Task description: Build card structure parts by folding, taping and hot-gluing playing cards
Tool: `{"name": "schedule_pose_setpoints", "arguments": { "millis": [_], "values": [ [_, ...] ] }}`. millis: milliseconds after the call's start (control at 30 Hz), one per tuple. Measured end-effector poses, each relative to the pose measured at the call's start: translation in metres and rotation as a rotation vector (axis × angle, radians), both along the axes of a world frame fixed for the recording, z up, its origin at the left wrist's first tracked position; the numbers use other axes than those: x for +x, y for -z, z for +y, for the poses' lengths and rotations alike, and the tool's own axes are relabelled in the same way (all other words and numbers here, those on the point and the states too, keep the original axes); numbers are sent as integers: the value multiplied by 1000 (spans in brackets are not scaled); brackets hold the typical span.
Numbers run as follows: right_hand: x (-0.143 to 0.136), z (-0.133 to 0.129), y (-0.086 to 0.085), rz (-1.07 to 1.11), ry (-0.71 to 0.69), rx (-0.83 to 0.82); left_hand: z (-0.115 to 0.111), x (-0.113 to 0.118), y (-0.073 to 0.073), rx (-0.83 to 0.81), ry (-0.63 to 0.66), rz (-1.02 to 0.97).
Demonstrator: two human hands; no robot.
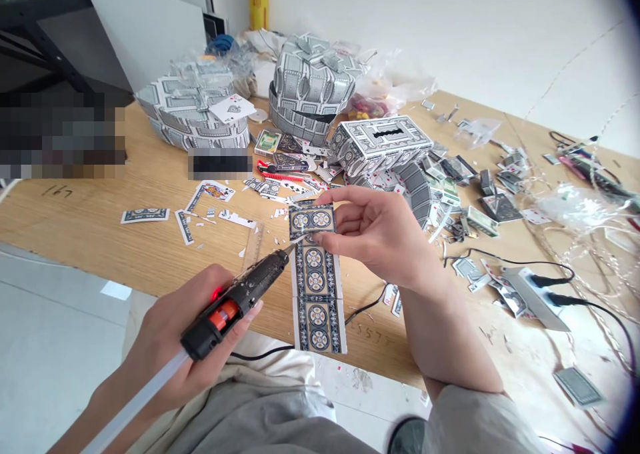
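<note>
My left hand (pixel 193 331) is wrapped round a black hot glue gun (pixel 240 297), with a clear glue stick (pixel 145 394) running out of its back end. The gun's nozzle meets the strip of joined playing cards (pixel 317 294) near its upper end. My right hand (pixel 370 231) pinches that end of the strip between thumb and fingers. Patterned card backs in dark blue and beige face up, and the strip hangs down over the table's front edge. Whether fresh glue lies under the nozzle, I cannot make out.
Card-built baskets (pixel 195 107) and a card-covered box (pixel 383 141) stand at the back of the wooden table (pixel 150 254). A red cutter (pixel 280 172), a clear ruler (pixel 253 247) and card scraps lie about. On the right sits a power strip (pixel 535 294) with black cables.
</note>
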State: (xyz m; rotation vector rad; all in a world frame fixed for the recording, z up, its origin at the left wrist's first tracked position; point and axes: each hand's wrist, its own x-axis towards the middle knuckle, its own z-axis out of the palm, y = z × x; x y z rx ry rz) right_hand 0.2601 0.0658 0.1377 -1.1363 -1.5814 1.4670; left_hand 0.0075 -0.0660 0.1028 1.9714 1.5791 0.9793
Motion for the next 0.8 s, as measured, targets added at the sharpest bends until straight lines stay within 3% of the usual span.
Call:
{"name": "schedule_pose_setpoints", "arguments": {
  "millis": [300, 800],
  "values": [
    [1, 1, 2, 5, 0, -12, 1, -1, 0, 111, 1, 48],
    [-3, -4, 1, -14, -61, -30, 8, 5, 3, 109, 80, 51]
  ]
}}
